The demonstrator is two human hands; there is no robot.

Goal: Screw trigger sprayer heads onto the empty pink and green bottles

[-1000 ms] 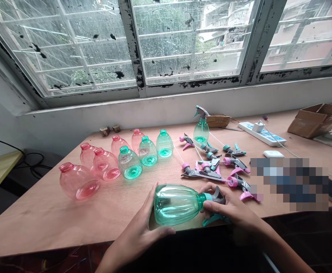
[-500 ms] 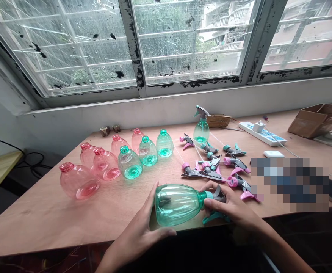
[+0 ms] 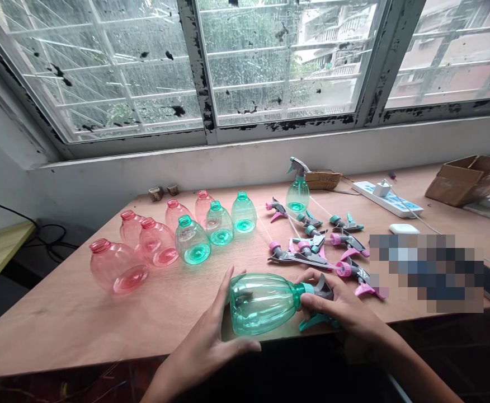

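A clear green bottle [image 3: 262, 304] lies sideways above the table's front edge, its base to the left. My left hand [image 3: 217, 336] is wrapped round the base end, thumb below it. At the neck, my right hand [image 3: 333, 299] grips the collar of a grey and teal spray head [image 3: 323, 288] that sits on the mouth. Behind stand three open green bottles [image 3: 192, 240] and several open red bottles [image 3: 119, 268]. Loose spray heads with pink or teal collars [image 3: 312, 254] lie in a pile to the right.
A green bottle with a spray head [image 3: 297, 193] stands near the wall. Further right are a white power strip [image 3: 387, 198], a cardboard box [image 3: 465, 179], a white case [image 3: 404, 229] and a blurred-out patch. Two small cups [image 3: 155, 194] are at the back left.
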